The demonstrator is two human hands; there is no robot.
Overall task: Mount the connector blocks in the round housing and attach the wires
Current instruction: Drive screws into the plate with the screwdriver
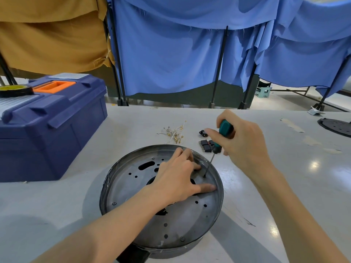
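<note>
Grey tabletop (284, 186) carried blue toolbox (57, 139) at far-left edge. Round metal housing (133, 186) sat at near edge, ctr. Left grip (174, 179) pressed flat on its floor, thumb out, holding nothing. Right grip (245, 141) curled round green screwdriver (225, 128) w/ tip in a housing hole. Connector blocks (206, 146) & wires (175, 132) lay just beyond rim, mid-tabletop.

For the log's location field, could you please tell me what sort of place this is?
Probably a workshop bench: a blue toolbox on the white table, a screwdriver at the round housing, cloth-draped partitions behind.
</note>
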